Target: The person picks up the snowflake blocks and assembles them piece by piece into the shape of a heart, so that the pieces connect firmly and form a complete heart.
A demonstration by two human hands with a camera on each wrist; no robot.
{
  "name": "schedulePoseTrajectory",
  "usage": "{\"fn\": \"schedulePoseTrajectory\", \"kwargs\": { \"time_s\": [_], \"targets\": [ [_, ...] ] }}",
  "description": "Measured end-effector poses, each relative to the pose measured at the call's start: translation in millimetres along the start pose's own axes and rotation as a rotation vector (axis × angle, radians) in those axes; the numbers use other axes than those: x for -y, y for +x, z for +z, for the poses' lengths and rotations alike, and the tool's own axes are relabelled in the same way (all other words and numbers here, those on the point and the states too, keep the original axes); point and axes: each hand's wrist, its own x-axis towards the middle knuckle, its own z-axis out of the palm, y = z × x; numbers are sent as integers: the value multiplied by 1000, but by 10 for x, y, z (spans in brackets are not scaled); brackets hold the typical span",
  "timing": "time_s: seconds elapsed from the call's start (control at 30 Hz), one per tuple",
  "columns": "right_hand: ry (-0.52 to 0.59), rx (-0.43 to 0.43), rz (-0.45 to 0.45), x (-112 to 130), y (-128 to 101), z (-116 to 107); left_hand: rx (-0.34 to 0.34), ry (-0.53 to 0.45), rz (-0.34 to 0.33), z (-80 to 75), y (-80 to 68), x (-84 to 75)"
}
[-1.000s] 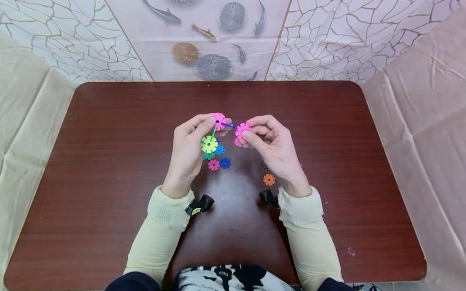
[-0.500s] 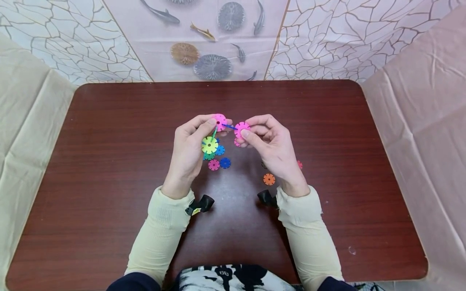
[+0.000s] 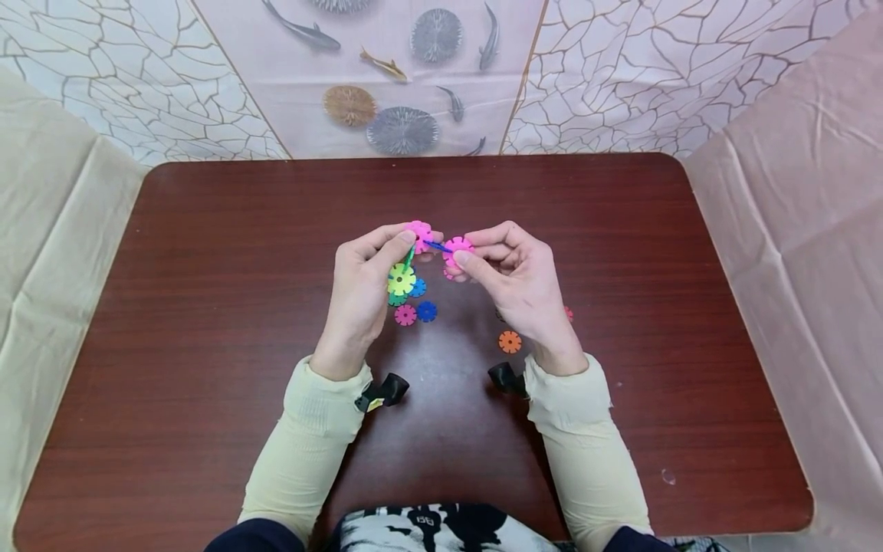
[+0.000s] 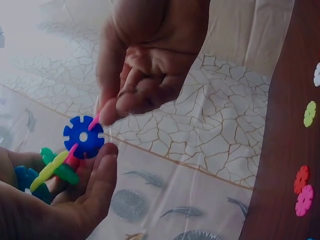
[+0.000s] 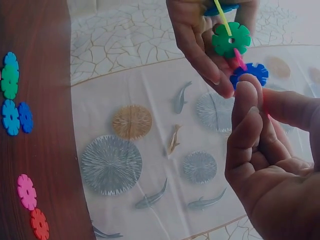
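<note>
My left hand (image 3: 402,241) grips a cluster of joined snowflake discs: a pink one (image 3: 418,231) on top, a yellow one (image 3: 401,279) below and a blue one (image 3: 436,246) sticking out to the right. My right hand (image 3: 462,251) pinches a separate pink disc (image 3: 457,247), held edge-on against that blue disc. In the left wrist view the blue disc (image 4: 83,137) meets the pink disc's edge (image 4: 95,121) under the right fingertips. The right wrist view shows a green disc (image 5: 230,39) and the blue disc (image 5: 250,74) above my right thumb.
Loose discs lie on the brown table (image 3: 207,253): a magenta one (image 3: 405,314) and a blue one (image 3: 427,310) below the cluster, an orange one (image 3: 510,341) and a red one (image 3: 569,313) by the right wrist. Cloth drapes surround the table.
My right hand has carried its pink disc left, closing the gap to the blue disc of the cluster. Both hands sit slightly lower in the view.
</note>
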Motion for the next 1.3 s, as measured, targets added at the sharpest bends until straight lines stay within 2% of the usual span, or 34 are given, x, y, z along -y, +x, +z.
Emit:
{"fn": "schedulePoseTrajectory", "kwargs": {
  "time_s": [0.33,0.43,0.53,0.67,0.8,0.93,1.07,1.17,1.3],
  "targets": [
    [12,-22,-41,-9,0,2,-25,25,13,31,-7,19],
    [23,-13,-35,-12,3,14,5,-4,-7,-1,1,-4],
    [-34,0,-27,-14,6,13,39,-59,-28,-46,20,-28],
    [-178,11,-8,0,12,-61,42,-119,-23,-99,43,-51],
    [-366,-8,75,17,22,-281,31,-145,-24,-127,46,-66],
    [-707,16,257,-5,24,-600,30,-165,-35,-131,41,-74],
    [-1030,138,496,-98,25,-861,25,-164,-37,-145,47,-70],
    [-1170,213,620,-209,27,-996,26,-162,-40,-163,59,-70],
    [-1219,248,688,-353,28,-1105,28,-176,-43,-190,76,-78]
  ]
}}
